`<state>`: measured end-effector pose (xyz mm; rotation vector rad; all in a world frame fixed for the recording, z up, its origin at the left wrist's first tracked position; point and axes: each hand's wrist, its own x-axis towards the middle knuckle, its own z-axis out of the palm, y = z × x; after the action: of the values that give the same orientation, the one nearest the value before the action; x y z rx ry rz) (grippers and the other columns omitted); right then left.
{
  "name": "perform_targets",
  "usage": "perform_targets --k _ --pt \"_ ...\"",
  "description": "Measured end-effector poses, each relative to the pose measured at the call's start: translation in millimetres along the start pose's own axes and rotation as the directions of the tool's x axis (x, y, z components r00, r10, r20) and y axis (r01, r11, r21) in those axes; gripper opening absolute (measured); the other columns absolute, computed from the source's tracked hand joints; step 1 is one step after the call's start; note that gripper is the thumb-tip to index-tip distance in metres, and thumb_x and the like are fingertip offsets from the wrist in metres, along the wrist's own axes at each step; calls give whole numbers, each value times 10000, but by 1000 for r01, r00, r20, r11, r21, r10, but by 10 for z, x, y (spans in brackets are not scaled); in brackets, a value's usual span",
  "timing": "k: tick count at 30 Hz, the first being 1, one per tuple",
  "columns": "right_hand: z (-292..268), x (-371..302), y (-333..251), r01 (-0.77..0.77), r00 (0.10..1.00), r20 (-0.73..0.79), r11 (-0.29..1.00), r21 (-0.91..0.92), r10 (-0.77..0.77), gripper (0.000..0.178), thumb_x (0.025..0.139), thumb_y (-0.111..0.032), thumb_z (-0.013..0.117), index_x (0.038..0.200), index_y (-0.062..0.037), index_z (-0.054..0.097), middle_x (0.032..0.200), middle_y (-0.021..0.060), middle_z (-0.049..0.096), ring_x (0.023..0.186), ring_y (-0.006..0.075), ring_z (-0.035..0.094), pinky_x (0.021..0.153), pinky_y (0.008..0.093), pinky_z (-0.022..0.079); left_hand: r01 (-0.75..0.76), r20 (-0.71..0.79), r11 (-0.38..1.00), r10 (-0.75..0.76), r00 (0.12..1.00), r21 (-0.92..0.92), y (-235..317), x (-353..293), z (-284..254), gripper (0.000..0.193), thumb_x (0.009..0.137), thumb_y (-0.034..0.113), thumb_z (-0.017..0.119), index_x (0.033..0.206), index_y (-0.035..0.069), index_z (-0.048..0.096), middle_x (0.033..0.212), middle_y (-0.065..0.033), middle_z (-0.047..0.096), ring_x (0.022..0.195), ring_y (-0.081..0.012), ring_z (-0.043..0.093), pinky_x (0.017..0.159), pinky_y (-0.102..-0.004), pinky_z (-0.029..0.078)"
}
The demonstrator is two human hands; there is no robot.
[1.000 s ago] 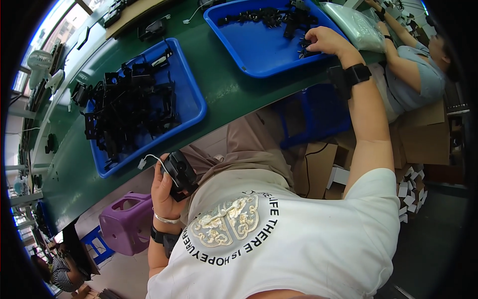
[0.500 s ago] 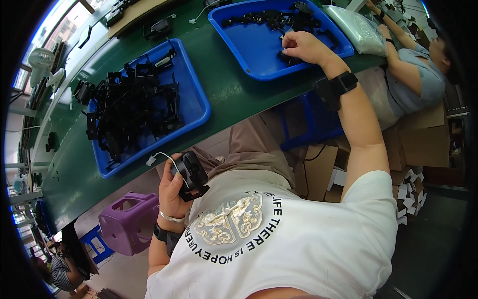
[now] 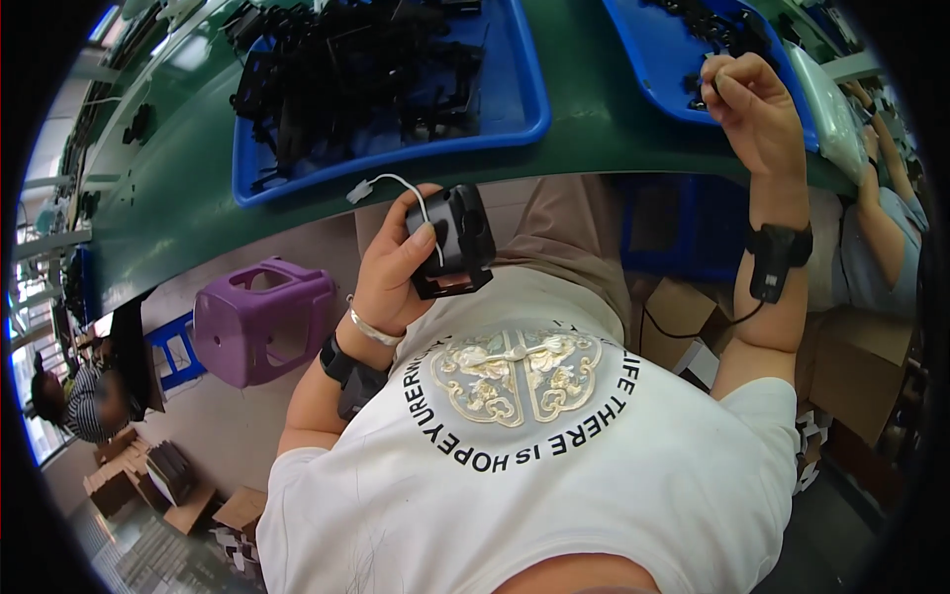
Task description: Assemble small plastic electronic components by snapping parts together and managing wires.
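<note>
My left hand (image 3: 391, 267) is closed around a black plastic housing (image 3: 457, 238) in front of my body. A thin white cable (image 3: 401, 179) leaves the housing and ends in a white connector (image 3: 360, 191) hanging free. My right hand (image 3: 757, 109) is raised over the near edge of the right blue tray (image 3: 653, 84), its thumb and fingers pinched on a small black part (image 3: 714, 87) that is mostly hidden. Small black pieces (image 3: 727, 35) lie in that tray. The left blue tray (image 3: 529, 104) holds a heap of black plastic parts (image 3: 346, 79).
Both trays stand on a green table (image 3: 584, 148). A clear plastic bag (image 3: 826, 119) lies right of the right tray, near a co-worker's arm (image 3: 886, 223). A purple stool (image 3: 262, 322) stands at the left, and cardboard boxes (image 3: 861, 366) are at the right.
My right hand has lifted from the right tray and come back toward me, still pinched. The left hand has raised the housing slightly. The view has swung, shifting the trays up and right.
</note>
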<state>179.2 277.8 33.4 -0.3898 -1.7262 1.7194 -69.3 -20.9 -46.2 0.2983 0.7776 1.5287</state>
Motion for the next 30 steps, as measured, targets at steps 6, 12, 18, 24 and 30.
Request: perform_targets --k 6,12,18,24,30 --pt "1312 -399 305 -349 906 309 924 155 290 175 745 10 670 917 2 637 940 103 571 688 96 537 576 195 445 -27 -23 999 28 999 24 0 36 14 504 862 183 587 1282 84 326 1131 -137 524 944 -253 612 752 -380 553" --pt "1674 -506 374 -381 906 224 922 67 358 233 750 47 654 979 14 621 951 80 573 788 100 549 655 211 474 -47 -27 997 48 998 66 10 -42 18 480 863 163 594 1259 93 330 1118 -128 517 975 -241 596 776 -395 553" --pt "1792 -530 500 6 980 191 963 -268 47 241 758 69 643 990 17 602 966 79 575 828 115 562 696 222 486 -92 -47 976 104 994 199 -39 -70 -16 480 849 132 611 1248 86 347 1108 -111 508 989 -204 569 803 -354 538" --pt "1800 -513 580 129 978 199 934 -332 -64 236 733 67 667 954 7 610 932 88 580 776 132 578 660 223 493 -126 -56 965 143 988 229 -50 -52 -18 462 843 102 615 1237 83 374 1106 -96 503 976 -164 547 826 -301 511" --pt "1786 -540 628 144 976 202 927 -347 -76 248 730 58 676 963 -6 617 927 92 579 794 144 573 665 226 494 -140 -65 970 155 986 199 -46 -44 14 461 843 96 614 1238 83 376 1107 -92 503 965 -156 547 811 -287 509"
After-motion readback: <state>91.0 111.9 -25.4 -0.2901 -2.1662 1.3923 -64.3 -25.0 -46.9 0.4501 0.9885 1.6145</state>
